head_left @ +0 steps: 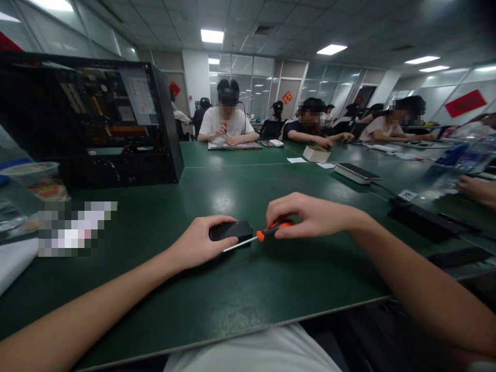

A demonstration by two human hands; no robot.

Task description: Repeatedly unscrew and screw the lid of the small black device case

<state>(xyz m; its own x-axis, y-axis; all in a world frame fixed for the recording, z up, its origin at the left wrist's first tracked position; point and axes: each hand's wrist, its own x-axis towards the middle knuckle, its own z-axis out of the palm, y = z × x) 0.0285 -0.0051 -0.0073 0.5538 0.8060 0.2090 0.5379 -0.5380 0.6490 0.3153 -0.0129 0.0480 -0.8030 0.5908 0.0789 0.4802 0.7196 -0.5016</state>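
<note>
My left hand (203,237) grips a small black box-shaped device (242,230) on the green table, thumb along its near side and fingers over the far side. My right hand (300,214) is closed around the orange and black handle of a screwdriver (268,233). Its thin metal shaft points left and runs along the near side of the black device, with the tip by my left thumb. Whether the shaft touches the device, I cannot tell.
An open black computer case (163,119) stands at the left, a plastic cup (42,181) before it. Farther right are a small cardboard box (316,154), a white-sided device (357,173) and a black power strip (422,221). People sit across the green table (232,299).
</note>
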